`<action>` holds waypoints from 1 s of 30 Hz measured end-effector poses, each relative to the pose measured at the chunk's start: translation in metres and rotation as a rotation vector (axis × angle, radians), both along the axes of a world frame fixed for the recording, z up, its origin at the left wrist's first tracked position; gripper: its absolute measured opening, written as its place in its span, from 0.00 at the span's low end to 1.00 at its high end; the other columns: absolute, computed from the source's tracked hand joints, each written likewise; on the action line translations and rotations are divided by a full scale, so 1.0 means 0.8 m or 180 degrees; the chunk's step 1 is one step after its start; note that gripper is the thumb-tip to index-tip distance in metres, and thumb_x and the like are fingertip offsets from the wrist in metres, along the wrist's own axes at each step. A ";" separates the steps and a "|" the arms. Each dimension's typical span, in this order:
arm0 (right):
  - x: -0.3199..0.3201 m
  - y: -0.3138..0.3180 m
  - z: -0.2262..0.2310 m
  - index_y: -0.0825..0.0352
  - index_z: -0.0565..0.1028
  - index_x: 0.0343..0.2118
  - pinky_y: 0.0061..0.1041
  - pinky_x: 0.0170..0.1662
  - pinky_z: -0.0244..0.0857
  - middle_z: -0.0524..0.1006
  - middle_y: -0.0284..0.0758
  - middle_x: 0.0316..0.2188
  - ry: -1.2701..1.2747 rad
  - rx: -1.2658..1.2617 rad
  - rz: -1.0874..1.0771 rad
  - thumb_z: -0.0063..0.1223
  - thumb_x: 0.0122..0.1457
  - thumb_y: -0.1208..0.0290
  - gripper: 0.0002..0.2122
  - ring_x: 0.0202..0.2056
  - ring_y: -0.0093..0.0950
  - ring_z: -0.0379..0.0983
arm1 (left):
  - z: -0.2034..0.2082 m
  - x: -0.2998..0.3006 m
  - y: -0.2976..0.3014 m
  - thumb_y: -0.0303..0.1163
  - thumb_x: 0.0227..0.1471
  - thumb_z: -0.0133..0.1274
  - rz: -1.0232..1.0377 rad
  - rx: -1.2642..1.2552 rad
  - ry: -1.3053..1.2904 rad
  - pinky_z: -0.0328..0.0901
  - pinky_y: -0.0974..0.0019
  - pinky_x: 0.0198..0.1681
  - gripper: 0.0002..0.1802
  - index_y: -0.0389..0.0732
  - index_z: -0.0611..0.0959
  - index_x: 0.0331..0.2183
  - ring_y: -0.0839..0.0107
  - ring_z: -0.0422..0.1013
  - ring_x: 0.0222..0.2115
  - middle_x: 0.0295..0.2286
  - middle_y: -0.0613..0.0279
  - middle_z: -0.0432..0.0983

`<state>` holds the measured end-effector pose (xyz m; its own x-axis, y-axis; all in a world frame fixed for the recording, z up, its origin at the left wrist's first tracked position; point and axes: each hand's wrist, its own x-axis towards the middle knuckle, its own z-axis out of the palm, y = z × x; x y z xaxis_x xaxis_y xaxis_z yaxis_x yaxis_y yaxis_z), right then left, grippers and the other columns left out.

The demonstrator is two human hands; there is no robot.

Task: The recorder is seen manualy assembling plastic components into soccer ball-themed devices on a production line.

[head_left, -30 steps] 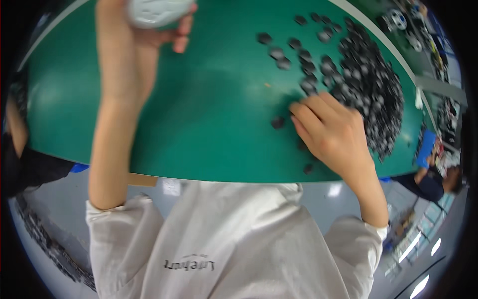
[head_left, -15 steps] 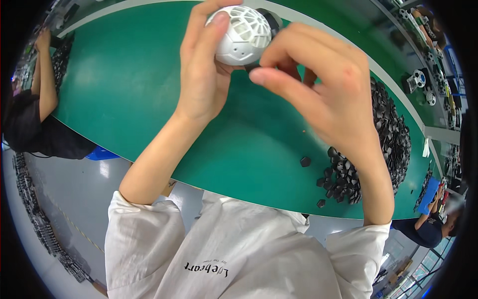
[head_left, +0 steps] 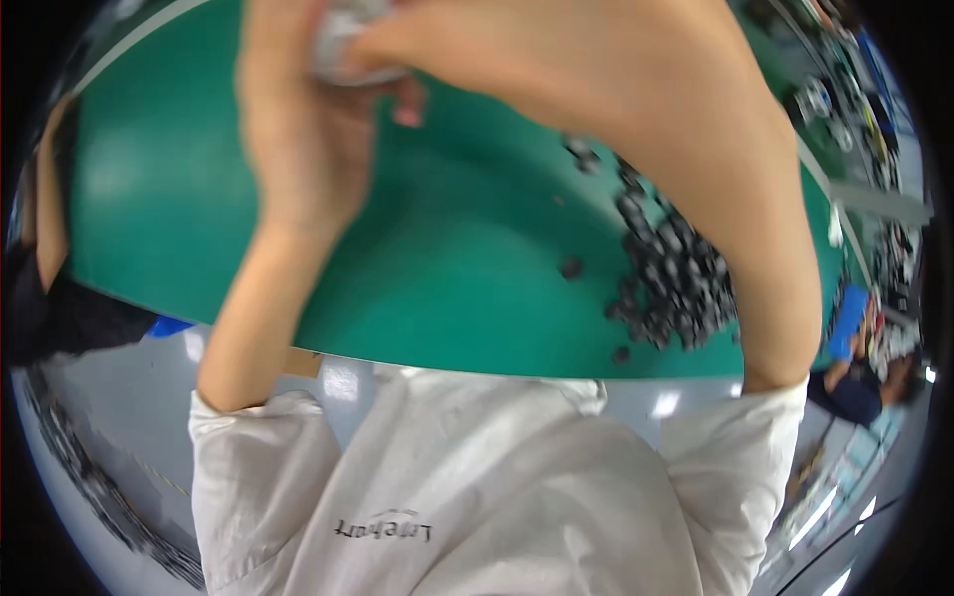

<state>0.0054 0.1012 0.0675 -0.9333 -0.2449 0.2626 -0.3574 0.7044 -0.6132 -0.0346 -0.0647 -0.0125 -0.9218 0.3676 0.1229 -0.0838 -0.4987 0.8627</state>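
Note:
A white ball with an open lattice shell [head_left: 343,45] is near the top edge of the view, smeared by motion and mostly covered. My left hand [head_left: 308,129] is wrapped around it from the left and below. Across the top reaches my right hand [head_left: 447,35], over the ball's right side; its fingers are blurred and partly out of view, so whether they grip anything is hidden. Below my right forearm lies a pile of small black pentagonal pieces [head_left: 676,278] on the green table [head_left: 447,308], with a single black piece [head_left: 570,267] apart from it.
At the left edge, another person's arm [head_left: 52,199] rests by the table. A person in dark clothes [head_left: 850,392] is at the far right, near a blue bin [head_left: 848,313]. Shelving with parts [head_left: 879,149] runs along the right side.
Both hands and the ball have shifted left and up in the view. My right hand has swung over the ball, covering much of it. The view itself has moved and blurred.

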 end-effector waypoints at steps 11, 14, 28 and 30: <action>0.200 0.111 -0.013 0.67 0.79 0.32 0.26 0.28 0.66 0.74 0.33 0.23 -0.0505 0.1085 -0.0490 0.68 0.45 0.77 0.11 0.24 0.28 0.73 | 0.001 -0.067 -0.048 0.38 0.65 0.40 -0.0385 -0.0165 0.0643 0.67 0.60 0.44 0.33 0.20 0.61 0.60 0.49 0.69 0.48 0.61 0.31 0.60; 0.260 0.106 -0.026 0.64 0.76 0.32 0.34 0.27 0.66 0.74 0.33 0.24 -0.0901 0.1222 -0.0772 0.67 0.46 0.72 0.11 0.26 0.34 0.74 | 0.014 -0.018 0.014 0.41 0.65 0.40 0.0735 -0.0666 0.0679 0.66 0.60 0.43 0.33 0.23 0.64 0.60 0.50 0.69 0.47 0.61 0.33 0.61; 0.184 0.087 0.003 0.67 0.77 0.24 0.30 0.24 0.66 0.72 0.34 0.19 0.0108 0.1019 -0.0894 0.67 0.45 0.79 0.06 0.22 0.34 0.72 | 0.035 -0.022 0.005 0.51 0.62 0.48 -0.0055 -0.0329 0.0965 0.64 0.66 0.19 0.35 0.44 0.59 0.62 0.59 0.72 0.21 0.49 0.39 0.72; 0.126 0.062 0.017 0.68 0.78 0.25 0.27 0.26 0.65 0.74 0.35 0.21 0.0314 0.0274 -0.0778 0.66 0.49 0.78 0.05 0.20 0.32 0.72 | 0.032 -0.031 -0.003 0.57 0.63 0.44 -0.0054 -0.0364 0.0955 0.64 0.65 0.19 0.34 0.43 0.61 0.59 0.61 0.70 0.20 0.46 0.41 0.74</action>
<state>0.1060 0.1507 0.0807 -0.9384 -0.0411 0.3431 -0.2255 0.8252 -0.5179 -0.0591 -0.0670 0.0131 -0.8444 0.4096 0.3453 0.1753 -0.3978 0.9006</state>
